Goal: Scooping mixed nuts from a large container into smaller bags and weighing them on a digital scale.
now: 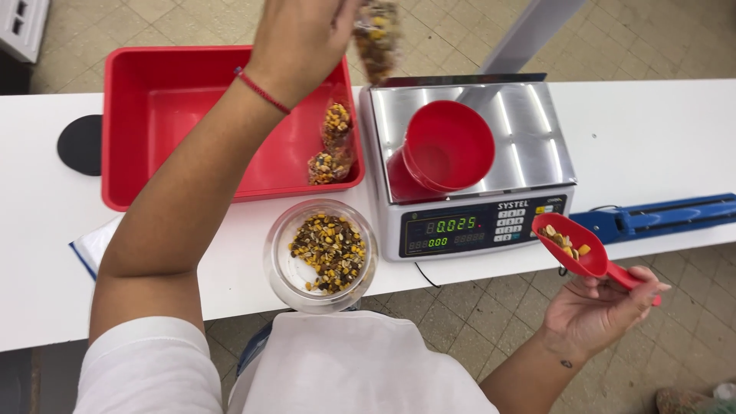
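Note:
My left hand point(300, 34) is raised over the red tray point(153, 100) and grips a small clear bag of mixed seeds point(376, 38) by its top. My right hand point(598, 310) holds a red scoop point(579, 249) with a few seeds in it, off the table's front edge to the right of the scale. A red cup point(448, 146) stands empty on the steel plate of the digital scale point(475, 180). A clear jar point(322, 257) partly filled with mixed seeds sits in front of the tray. Another filled bag point(332, 146) lies in the tray's right corner.
A white table point(636, 130) carries everything. A blue bag sealer point(659, 217) lies at the right. A black round disc point(80, 144) sits left of the tray. White paper point(96, 244) pokes out near my left arm. Tiled floor point(460, 307) shows below.

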